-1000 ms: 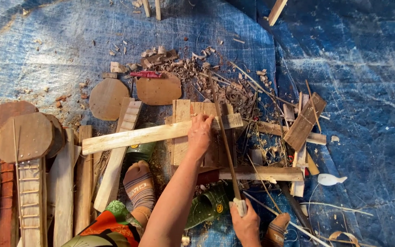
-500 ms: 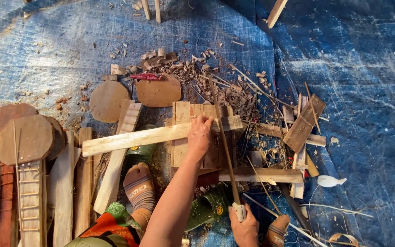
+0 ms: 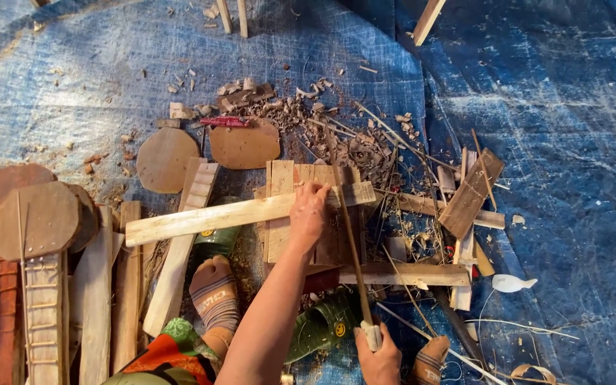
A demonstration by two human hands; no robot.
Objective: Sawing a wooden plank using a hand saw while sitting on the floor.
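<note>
A: Where is your left hand [image 3: 309,214]?

B: It lies pressed flat, fingers loose and not clenched, on the long pale plank [image 3: 244,212], near that plank's right end. The plank lies slantwise across a small wooden block [image 3: 290,214] made of upright boards.

A: And your right hand [image 3: 378,353]?

B: It's clenched around the pale handle of a long thin blade [image 3: 348,228]. The blade runs up from your fist, past your left fingers on their right side, and crosses the plank just beside them.

A: So the plank sits where, against the grip?

B: Under your left palm, well above your right fist, with the blade touching or nearly touching its upper edge; I cannot tell which.

A: Anything holding other things?

B: Only the blue tarp [image 3: 550,107], which carries a heap of wood shavings [image 3: 336,128], two rounded brown boards [image 3: 204,150] and loose slats [image 3: 472,192]. Your socked foot [image 3: 214,296] rests below the plank.
</note>
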